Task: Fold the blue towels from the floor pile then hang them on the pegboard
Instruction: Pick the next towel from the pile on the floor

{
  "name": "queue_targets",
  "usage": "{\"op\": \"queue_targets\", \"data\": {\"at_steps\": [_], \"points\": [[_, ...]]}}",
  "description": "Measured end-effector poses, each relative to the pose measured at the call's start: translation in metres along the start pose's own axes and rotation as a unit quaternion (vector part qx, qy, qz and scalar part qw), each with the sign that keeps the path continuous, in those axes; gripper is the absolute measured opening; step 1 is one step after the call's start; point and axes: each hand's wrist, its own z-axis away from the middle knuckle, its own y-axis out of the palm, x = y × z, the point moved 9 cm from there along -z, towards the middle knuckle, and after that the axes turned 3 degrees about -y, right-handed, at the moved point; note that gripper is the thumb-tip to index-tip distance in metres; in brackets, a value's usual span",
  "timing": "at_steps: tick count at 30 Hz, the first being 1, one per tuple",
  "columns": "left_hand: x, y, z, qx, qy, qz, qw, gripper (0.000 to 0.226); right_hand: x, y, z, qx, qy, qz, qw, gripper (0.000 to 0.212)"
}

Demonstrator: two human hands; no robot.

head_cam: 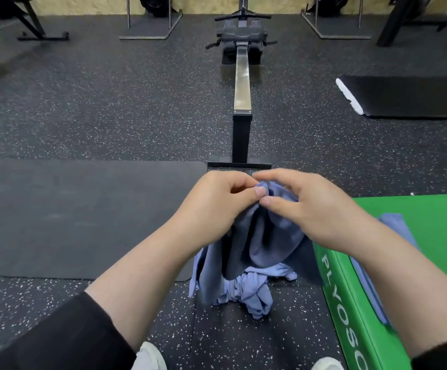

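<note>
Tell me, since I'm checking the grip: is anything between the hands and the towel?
Nothing visible: the left hand and right hand both pinch the top of the lifted blue towel directly, above the floor pile.

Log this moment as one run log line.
step: unfolding | left hand: pinches blue towel | right hand: pinches same towel | pile: floor

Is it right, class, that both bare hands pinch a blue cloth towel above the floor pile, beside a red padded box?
Not quite: the head view shows a green padded box, not red. Both the left hand and right hand do pinch the blue cloth towel above the floor pile.
</note>
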Motion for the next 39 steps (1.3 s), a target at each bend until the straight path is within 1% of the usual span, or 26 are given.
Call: {"op": "queue_targets", "data": {"at_steps": [2, 4, 7, 9, 11, 13, 14, 15, 17, 18, 19, 21, 23, 25, 26, 28, 30, 33, 35, 37, 39], "points": [[0.0, -0.002, 0.0, -0.011, -0.005, 0.02, 1.0, 0.016, -0.001, -0.004, -0.001, -0.024, -0.001, -0.002, 1.0, 0.007], [0.006, -0.004, -0.001, -0.016, -0.024, 0.026, 0.999, 0.017, -0.007, -0.014, -0.001, -0.068, 0.017, 0.001, 0.998, 0.013], [0.02, -0.005, -0.003, -0.007, -0.069, -0.037, 0.997, 0.017, -0.02, -0.039, 0.004, -0.159, 0.063, 0.009, 0.985, 0.017], [0.029, -0.005, -0.002, 0.002, -0.095, -0.05, 0.994, 0.019, -0.032, -0.053, 0.008, -0.2, 0.098, 0.005, 0.975, 0.019], [0.031, -0.002, 0.0, 0.013, -0.096, -0.049, 0.994, 0.02, -0.043, -0.054, 0.01, -0.186, 0.12, 0.0, 0.975, 0.019], [0.026, 0.0, 0.0, 0.011, -0.073, -0.057, 0.996, 0.02, -0.048, -0.046, 0.008, -0.139, 0.13, 0.013, 0.982, 0.015], [0.022, 0.001, 0.0, 0.004, -0.059, -0.059, 0.996, 0.02, -0.045, -0.041, 0.007, -0.115, 0.124, 0.022, 0.985, 0.011], [0.019, 0.001, 0.0, -0.004, -0.046, -0.057, 0.997, 0.021, -0.04, -0.036, 0.006, -0.091, 0.113, 0.025, 0.989, 0.012], [0.011, 0.003, -0.001, -0.013, -0.023, -0.038, 0.999, 0.02, -0.024, -0.024, 0.005, -0.036, 0.07, 0.023, 0.997, 0.039], [0.007, 0.004, -0.001, -0.014, -0.01, -0.026, 1.0, 0.018, -0.016, -0.018, 0.004, -0.013, 0.046, 0.019, 0.999, 0.048], [0.003, 0.005, -0.001, -0.013, 0.003, -0.014, 1.0, 0.016, -0.008, -0.012, 0.003, 0.003, 0.024, 0.011, 1.0, 0.05], [-0.002, 0.006, -0.001, -0.012, 0.02, 0.017, 1.0, 0.011, 0.001, -0.002, 0.003, 0.024, -0.005, -0.005, 1.0, 0.04], [-0.005, 0.007, -0.001, -0.007, 0.029, 0.045, 0.999, 0.007, 0.001, 0.006, 0.001, 0.032, -0.012, -0.013, 0.999, 0.021], [-0.005, 0.009, -0.001, -0.002, 0.032, 0.069, 0.997, 0.003, 0.0, 0.005, 0.0, 0.016, -0.007, -0.024, 1.0, 0.005], [-0.005, 0.008, -0.001, -0.003, 0.032, 0.078, 0.996, 0.003, 0.0, 0.002, 0.0, 0.004, -0.003, -0.035, 0.999, 0.003], [-0.003, 0.007, -0.001, -0.004, 0.025, 0.087, 0.996, 0.005, -0.001, -0.001, -0.001, -0.015, 0.005, -0.042, 0.999, 0.011], [0.001, 0.008, -0.001, -0.001, 0.007, 0.073, 0.997, 0.011, -0.003, -0.007, -0.002, -0.051, 0.016, -0.017, 0.998, 0.013], [0.012, 0.011, 0.0, 0.02, -0.033, 0.016, 0.999, 0.01, -0.015, -0.031, 0.001, -0.156, 0.06, -0.002, 0.986, 0.012], [0.021, 0.012, 0.001, 0.027, -0.059, -0.009, 0.998, 0.01, -0.025, -0.048, 0.007, -0.206, 0.087, 0.008, 0.975, 0.014], [0.026, 0.009, 0.002, 0.017, -0.075, -0.033, 0.996, 0.018, -0.036, -0.056, 0.01, -0.216, 0.11, 0.016, 0.97, 0.015], [0.026, 0.002, 0.002, -0.002, -0.07, -0.059, 0.996, 0.022, -0.043, -0.055, 0.012, -0.201, 0.128, 0.03, 0.971, 0.013]]}}
